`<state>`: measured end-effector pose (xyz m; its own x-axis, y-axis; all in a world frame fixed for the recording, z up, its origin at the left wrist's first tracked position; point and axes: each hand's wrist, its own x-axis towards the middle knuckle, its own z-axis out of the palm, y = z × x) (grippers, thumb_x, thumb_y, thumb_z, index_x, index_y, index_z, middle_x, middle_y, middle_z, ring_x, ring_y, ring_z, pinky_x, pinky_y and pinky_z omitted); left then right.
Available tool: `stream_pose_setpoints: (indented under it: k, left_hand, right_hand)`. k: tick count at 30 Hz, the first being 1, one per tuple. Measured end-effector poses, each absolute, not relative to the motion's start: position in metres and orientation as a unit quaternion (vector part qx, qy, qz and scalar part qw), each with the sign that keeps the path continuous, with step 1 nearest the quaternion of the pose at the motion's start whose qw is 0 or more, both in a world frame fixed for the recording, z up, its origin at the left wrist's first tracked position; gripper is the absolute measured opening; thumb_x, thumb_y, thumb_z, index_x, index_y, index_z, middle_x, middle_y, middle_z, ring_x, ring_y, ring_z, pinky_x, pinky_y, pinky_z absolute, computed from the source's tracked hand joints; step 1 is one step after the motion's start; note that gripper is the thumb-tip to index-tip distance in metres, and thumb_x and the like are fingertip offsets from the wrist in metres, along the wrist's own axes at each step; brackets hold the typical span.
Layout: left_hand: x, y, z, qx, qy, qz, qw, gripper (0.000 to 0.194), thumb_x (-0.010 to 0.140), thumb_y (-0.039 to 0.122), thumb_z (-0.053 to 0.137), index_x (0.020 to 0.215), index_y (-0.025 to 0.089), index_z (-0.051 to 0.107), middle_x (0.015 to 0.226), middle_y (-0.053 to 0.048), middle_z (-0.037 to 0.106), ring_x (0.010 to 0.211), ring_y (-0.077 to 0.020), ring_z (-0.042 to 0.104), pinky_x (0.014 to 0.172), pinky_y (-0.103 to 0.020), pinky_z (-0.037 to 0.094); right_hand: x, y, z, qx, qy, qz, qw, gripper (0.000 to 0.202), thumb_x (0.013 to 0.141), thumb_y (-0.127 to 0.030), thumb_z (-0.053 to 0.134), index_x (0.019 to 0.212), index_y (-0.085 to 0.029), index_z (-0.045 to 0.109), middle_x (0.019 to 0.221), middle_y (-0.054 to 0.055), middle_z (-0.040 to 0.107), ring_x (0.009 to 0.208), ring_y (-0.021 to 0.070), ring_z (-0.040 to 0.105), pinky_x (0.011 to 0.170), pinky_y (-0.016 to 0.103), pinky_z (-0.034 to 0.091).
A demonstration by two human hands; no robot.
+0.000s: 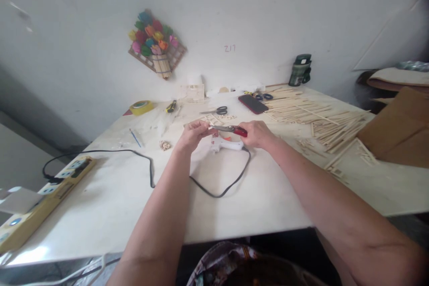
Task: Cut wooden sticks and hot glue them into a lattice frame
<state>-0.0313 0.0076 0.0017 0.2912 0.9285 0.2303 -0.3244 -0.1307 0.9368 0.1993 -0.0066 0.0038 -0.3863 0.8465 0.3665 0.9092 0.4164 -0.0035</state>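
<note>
In the head view my right hand (pixel 255 134) is closed round the red handles of a cutting tool (pixel 240 131). Its metal jaws point left, toward my left hand (pixel 197 133). The fingers of my left hand are pinched together at the tips of the jaws; what they hold is too small to make out. Just below both hands a white glue gun (pixel 228 144) lies on the table, its black cord looping toward me. Behind the hands are small joined wooden pieces (pixel 219 119) and a pair of dark-handled scissors (pixel 220 111).
Many thin wooden sticks (pixel 301 109) spread over the right side, beside brown cardboard (pixel 398 129). A phone (pixel 253 104) and dark green bottle (pixel 300 70) stand out behind. Yellow tape (pixel 141 107), a cutter (pixel 171 106) and a power strip (pixel 63 183) are on the left.
</note>
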Motion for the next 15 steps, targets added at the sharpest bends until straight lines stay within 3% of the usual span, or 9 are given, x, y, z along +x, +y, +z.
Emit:
stream_pose_setpoints:
  k: [15]
  left_hand:
    - [-0.0317, 0.0058, 0.0043, 0.522, 0.288, 0.533, 0.6, 0.023, 0.059, 0.031, 0.073, 0.063, 0.013, 0.059, 0.068, -0.004, 0.068, 0.069, -0.0183, 0.066, 0.084, -0.039, 0.046]
  right_hand:
    - [0.1966, -0.0104, 0.0064, -0.544, -0.812, -0.127, 0.17, 0.029, 0.072, -0.034, 0.048, 0.093, -0.018, 0.06, 0.077, 0.007, 0.066, 0.071, 0.0209, 0.06, 0.062, 0.028, 0.034]
